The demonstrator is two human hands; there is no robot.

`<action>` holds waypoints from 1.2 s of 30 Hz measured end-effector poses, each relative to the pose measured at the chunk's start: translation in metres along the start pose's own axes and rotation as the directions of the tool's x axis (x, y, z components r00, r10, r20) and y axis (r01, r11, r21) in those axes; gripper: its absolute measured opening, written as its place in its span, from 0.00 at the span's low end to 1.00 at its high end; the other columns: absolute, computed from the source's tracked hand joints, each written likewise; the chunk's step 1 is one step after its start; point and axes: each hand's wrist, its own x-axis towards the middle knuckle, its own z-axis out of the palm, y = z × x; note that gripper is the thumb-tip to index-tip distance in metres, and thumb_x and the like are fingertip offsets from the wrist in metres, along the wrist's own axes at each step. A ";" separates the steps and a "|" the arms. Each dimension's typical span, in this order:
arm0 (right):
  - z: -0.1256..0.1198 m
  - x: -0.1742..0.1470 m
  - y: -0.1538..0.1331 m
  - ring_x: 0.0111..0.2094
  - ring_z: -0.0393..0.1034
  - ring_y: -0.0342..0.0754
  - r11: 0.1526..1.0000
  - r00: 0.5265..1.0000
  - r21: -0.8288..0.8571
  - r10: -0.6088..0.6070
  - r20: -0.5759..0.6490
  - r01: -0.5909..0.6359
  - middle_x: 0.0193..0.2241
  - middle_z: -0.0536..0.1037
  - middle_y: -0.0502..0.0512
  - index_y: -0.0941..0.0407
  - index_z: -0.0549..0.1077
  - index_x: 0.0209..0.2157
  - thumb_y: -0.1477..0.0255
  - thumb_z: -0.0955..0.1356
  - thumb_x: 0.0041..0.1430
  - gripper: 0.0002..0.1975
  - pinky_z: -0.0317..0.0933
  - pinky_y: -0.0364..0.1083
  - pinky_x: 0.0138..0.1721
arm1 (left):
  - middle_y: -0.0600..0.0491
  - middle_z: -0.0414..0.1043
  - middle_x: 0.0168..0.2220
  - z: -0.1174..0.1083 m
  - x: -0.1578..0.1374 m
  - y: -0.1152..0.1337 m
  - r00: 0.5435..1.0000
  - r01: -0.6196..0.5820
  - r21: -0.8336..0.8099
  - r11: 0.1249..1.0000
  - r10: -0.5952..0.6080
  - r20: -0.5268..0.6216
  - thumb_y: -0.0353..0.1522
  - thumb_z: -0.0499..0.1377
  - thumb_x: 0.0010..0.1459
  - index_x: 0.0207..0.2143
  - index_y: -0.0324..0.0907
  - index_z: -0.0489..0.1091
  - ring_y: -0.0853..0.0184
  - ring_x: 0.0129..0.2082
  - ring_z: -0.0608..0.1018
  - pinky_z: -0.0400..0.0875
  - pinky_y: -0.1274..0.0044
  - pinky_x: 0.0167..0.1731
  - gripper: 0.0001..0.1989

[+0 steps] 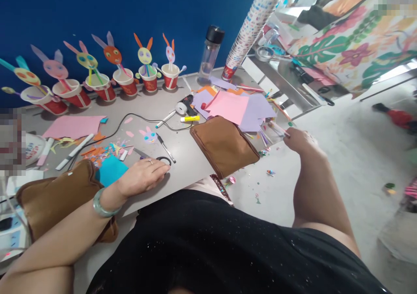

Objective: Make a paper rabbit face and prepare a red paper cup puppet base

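Observation:
My left hand (143, 176) lies palm down near the table's front edge, its fingers stretched out. Its fingertips reach the black handle of a pair of scissors (165, 160), partly covered by the hand. Just beyond lie a black-and-white pen (166, 148) and a small pink paper rabbit face (149, 136) with blue eyes. A blue paper sheet (112, 170) is beside the wrist. At the table's right corner, my right hand (301, 142) is closed around the end of a thin pinkish stick (278, 128), perhaps a straw; its exact kind is unclear.
Several red-and-white paper cups (125, 84) with rabbit-faced spoons line the blue wall. A bottle (210, 55) and a tall cup stack (249, 31) stand behind pink and purple paper (228, 107). Brown pouches (224, 144), a glue gun (186, 105), its cord and paper scraps lie around.

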 end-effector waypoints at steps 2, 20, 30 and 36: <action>-0.007 -0.002 0.003 0.30 0.61 0.48 0.997 1.000 0.079 -0.006 0.022 0.004 0.34 0.77 0.64 0.56 0.75 0.31 0.80 0.67 0.56 0.07 0.52 0.51 0.36 | 0.51 0.81 0.39 0.000 0.000 0.000 1.000 -0.001 0.009 1.000 0.001 0.011 0.29 0.49 0.70 0.47 0.40 0.71 0.67 0.35 0.82 0.75 0.75 0.37 0.11; 0.009 -0.129 -0.066 0.24 0.59 0.43 0.535 0.196 0.756 -0.844 0.500 0.376 0.24 0.72 0.52 0.57 0.80 0.31 0.49 0.68 0.60 0.24 0.51 0.45 0.27 | 0.51 0.79 0.38 -0.014 0.019 0.033 0.937 0.348 -0.409 0.844 -0.308 0.162 0.35 0.52 0.71 0.48 0.41 0.72 0.68 0.36 0.81 0.74 0.78 0.39 0.12; 0.056 -0.202 -0.174 0.29 0.63 0.42 0.305 0.018 0.873 -0.946 0.322 0.380 0.26 0.70 0.48 0.56 0.72 0.34 0.49 0.60 0.70 0.25 0.57 0.43 0.32 | 0.49 0.80 0.38 -0.005 0.033 0.063 0.770 0.636 -0.652 0.414 -0.273 0.577 0.35 0.55 0.68 0.49 0.40 0.75 0.67 0.34 0.79 0.67 0.79 0.36 0.13; 0.062 -0.218 -0.184 0.24 0.59 0.42 0.327 0.187 0.890 -0.942 0.279 0.319 0.22 0.66 0.46 0.54 0.69 0.31 0.46 0.63 0.66 0.25 0.53 0.44 0.28 | 0.54 0.76 0.31 0.003 0.037 0.054 0.659 0.723 -0.667 0.181 -0.470 0.587 0.37 0.65 0.57 0.39 0.38 0.75 0.69 0.30 0.74 0.63 0.80 0.30 0.12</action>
